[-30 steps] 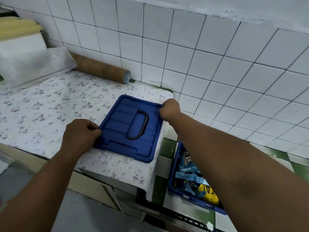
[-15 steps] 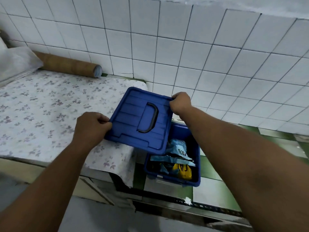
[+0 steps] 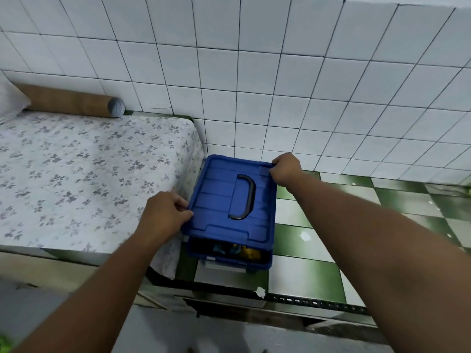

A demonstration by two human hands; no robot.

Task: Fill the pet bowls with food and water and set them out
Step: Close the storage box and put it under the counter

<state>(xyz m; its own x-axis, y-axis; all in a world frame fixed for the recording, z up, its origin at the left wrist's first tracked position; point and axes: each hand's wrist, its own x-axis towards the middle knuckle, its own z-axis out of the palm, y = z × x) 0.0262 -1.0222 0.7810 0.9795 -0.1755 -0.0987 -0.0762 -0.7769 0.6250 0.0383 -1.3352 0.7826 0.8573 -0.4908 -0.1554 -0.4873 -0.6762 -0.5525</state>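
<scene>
Blue lid (image 3: 216, 200) poised over the blue bin (image 3: 254, 266), both hands on it!
White tiled wall (image 3: 254, 85) behind, the cloth-covered counter (image 3: 76, 174) to the left, green-and-white floor (image 3: 305, 250) to the right, and the bin sits on that floor, tucked beside the counter's end. The lid's long axis runs away from the person, lined up over the bin, its near end lifted enough to show a dark gap; whether the far end touches the rim I can't tell. The left hand (image 3: 163, 215) pinches the near-left edge, nearest the counter; the right hand (image 3: 285, 169) grips the far-right corner. Straight down is the move, I'd say, with the hanging cloth close on the left. A cardboard tube (image 3: 68, 101) lies along the wall. The black handle (image 3: 248, 197) lies untouched, and food packets (image 3: 244, 252) peek through the gap.
</scene>
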